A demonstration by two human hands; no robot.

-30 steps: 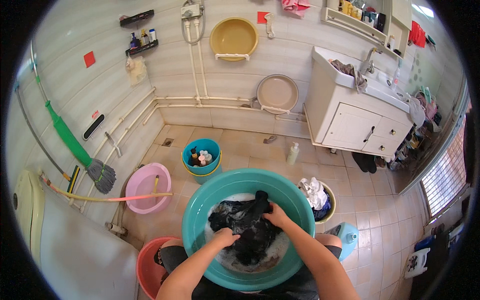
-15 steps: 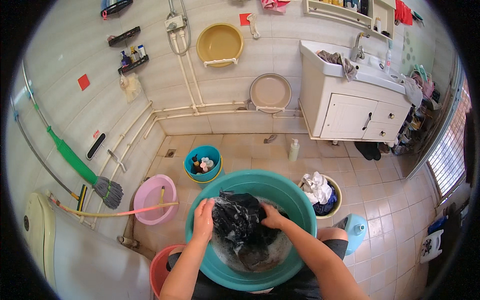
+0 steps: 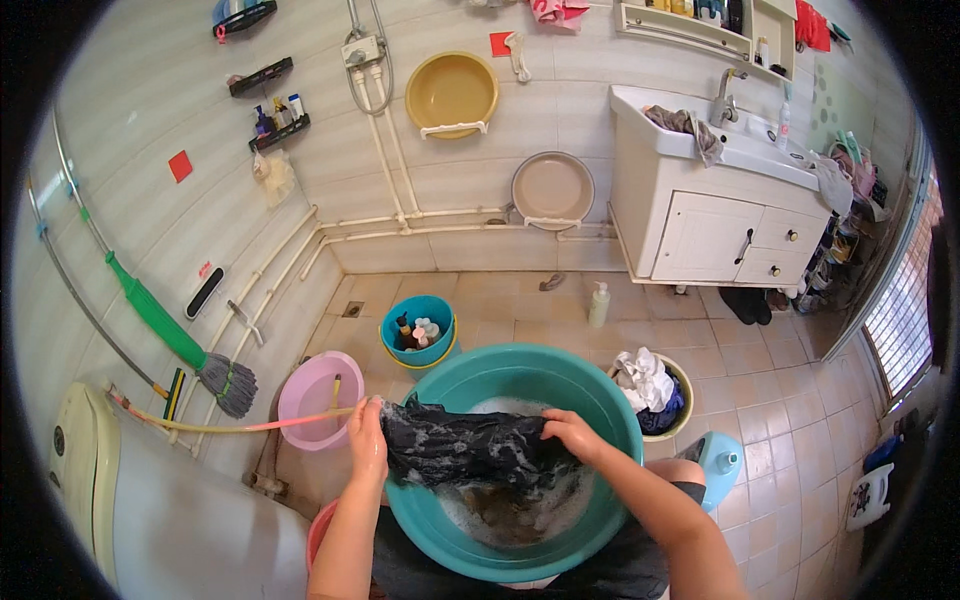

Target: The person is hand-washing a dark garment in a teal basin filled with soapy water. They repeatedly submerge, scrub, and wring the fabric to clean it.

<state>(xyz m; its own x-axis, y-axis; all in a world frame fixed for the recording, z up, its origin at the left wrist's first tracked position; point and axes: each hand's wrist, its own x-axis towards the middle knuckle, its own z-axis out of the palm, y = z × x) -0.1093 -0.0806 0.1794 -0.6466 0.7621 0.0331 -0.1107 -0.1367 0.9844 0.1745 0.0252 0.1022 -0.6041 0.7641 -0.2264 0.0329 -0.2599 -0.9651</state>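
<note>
- Black cloth [image 3: 470,445], one: wet, streaked with foam, spread between left hand [image 3: 368,445] and right hand [image 3: 572,435], above the tub [image 3: 580,385]; whether its lower edge meets the water, cannot tell
- Left hand: grasping the cloth's left end, by the tub's left rim
- Right hand: gripping the cloth's upper edge near its right end
- Tub, teal: white suds [image 3: 460,505] and murky water inside
- Done, by judgement: cloth soaked and soaped, held up by both ends; the murky water suggests some dirt already out
- Remaining, by judgement: foam not yet out of the cloth, nor the water wrung from it
- Clothes [image 3: 645,380], white and dark blue: heaped in a cream basin [image 3: 686,400] to the tub's right, apart from the suds; whether finished or waiting, cannot tell
- Pink basin [image 3: 300,405]: on the floor at left, a hose [image 3: 250,426] reaching across it
- Blue bottle [image 3: 718,465]: on the floor, right of the tub
</note>
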